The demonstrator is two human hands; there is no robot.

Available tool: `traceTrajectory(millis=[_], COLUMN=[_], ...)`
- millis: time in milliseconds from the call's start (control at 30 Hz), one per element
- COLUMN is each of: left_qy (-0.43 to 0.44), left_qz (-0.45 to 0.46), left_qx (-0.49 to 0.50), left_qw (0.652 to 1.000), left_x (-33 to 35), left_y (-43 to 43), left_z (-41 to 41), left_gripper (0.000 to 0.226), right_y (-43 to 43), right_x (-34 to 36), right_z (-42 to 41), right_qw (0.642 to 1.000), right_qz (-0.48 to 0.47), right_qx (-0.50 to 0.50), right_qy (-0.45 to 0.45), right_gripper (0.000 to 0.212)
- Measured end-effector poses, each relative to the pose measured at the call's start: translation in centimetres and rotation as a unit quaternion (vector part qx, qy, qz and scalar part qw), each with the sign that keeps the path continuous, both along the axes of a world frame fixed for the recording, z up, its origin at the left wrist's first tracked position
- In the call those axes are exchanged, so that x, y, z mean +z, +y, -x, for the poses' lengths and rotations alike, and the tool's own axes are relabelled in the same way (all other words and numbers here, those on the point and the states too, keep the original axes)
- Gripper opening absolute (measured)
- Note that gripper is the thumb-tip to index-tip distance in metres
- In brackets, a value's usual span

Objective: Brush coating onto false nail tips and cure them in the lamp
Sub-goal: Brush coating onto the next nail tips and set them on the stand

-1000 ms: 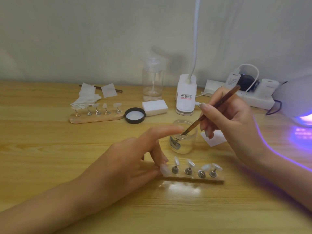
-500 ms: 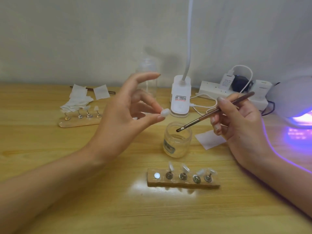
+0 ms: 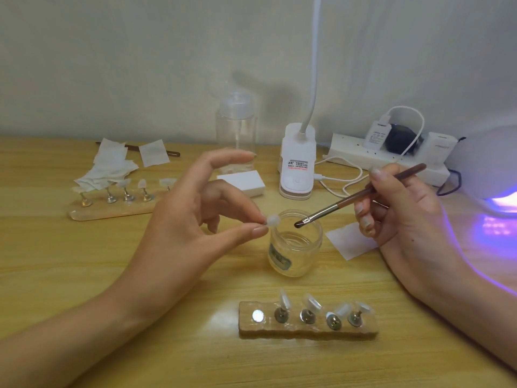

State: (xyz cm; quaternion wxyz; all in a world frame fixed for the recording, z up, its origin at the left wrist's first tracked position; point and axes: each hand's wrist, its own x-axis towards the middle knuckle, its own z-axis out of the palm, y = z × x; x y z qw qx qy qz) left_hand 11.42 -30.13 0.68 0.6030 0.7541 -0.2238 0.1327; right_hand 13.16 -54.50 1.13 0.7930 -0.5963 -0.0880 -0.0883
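A tip (image 3: 273, 220) is pinched in the left hand's (image 3: 195, 219) grip, over the jar (image 3: 293, 245) at the counter's (image 3: 84, 275) middle. The right hand's (image 3: 402, 208) grip is clamped on the brush (image 3: 361, 194), bristles just beside the tip. Early, I judge: four tips wait on the front-edge holder (image 3: 307, 330), one slot bare; curing remains, the lamp (image 3: 492, 169) glowing at the right edge.

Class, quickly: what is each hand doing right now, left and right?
Left hand: pinches a nail tip between thumb and finger.
Right hand: holds the brush over the jar.
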Motion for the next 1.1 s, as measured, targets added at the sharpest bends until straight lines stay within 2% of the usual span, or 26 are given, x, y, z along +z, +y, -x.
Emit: traceTrajectory(millis=[267,533,900,1100], left_qy=[-0.008,-0.009,-0.057,-0.067], left_qz=[-0.027,-0.019,-0.051,-0.06], left_qx=[-0.002,0.002,0.012,0.012], left_qw=[1.0,1.0,0.997,0.996], left_x=[-0.06,0.16,0.29,0.26], left_y=[-0.13,-0.62,-0.69,-0.66], left_z=[0.18,0.29,0.71,0.72], left_gripper=[0.048,0.05,0.046,0.046], right_y=[0.04,0.35,0.4,0.54], right_x=[0.01,0.29,0.4,0.63], right_z=[-0.07,0.12,0.27,0.38], right_qw=[1.0,0.999,0.998,0.998], right_qz=[0.013,0.033,0.059,0.063], right_qx=[-0.014,0.005,0.002,0.022], right_qy=[0.012,-0.006,0.005,-0.007], right_gripper=[0.016,0.013,0.023,0.018])
